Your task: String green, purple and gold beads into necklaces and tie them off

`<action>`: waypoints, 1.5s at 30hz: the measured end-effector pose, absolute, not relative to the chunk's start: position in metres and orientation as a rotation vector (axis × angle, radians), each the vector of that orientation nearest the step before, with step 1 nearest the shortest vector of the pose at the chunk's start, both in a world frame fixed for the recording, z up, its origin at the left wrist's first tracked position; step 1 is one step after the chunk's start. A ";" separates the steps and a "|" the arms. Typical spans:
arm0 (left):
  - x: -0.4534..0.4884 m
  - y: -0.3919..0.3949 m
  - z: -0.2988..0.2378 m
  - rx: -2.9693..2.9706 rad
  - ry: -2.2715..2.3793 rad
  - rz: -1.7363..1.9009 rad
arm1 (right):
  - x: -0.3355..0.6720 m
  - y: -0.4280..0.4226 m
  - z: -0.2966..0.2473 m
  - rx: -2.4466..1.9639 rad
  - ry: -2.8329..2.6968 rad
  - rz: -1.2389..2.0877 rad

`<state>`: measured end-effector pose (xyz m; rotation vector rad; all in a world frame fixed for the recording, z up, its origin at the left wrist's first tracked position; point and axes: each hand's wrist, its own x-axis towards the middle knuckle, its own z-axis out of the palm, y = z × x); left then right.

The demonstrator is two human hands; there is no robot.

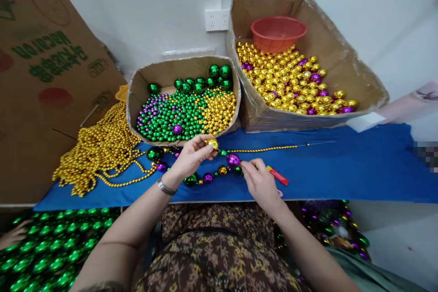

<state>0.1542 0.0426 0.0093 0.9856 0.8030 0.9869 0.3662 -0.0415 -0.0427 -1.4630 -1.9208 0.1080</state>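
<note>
My left hand (195,155) pinches a large gold bead (212,144) between thumb and fingers, in front of the smaller box. A shiny purple bead (233,160) is at the fingertips of my right hand (260,181), which is closed on it. Between the two, a small green bead (223,153) sits on the string. Below my hands, a strand of mixed green, purple and gold beads curves over the blue cloth, with a large green bead (190,179) in it. A string of small gold beads (263,149) runs right and ends in a thin bare thread or needle.
Behind my hands stands a box (132,100) of small green, purple and gold beads. A bigger box (260,121) at right holds gold beads and a red basket (278,32). Gold bead strings (102,146) pile up at left. A red-yellow stick (278,176) lies on the blue cloth (342,169).
</note>
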 end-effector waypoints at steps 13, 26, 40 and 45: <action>0.158 0.041 0.004 1.105 0.854 0.954 | 0.363 -0.042 -0.040 -1.381 -1.795 0.483; 0.131 0.067 0.035 1.529 0.824 0.922 | 0.366 -0.039 -0.047 -1.072 -1.083 1.274; 0.054 0.254 0.016 1.913 1.840 0.788 | 0.378 -0.033 -0.057 -1.064 -1.025 1.233; 0.057 0.260 0.014 1.822 1.787 0.822 | 0.375 -0.031 -0.059 -1.071 -1.057 1.251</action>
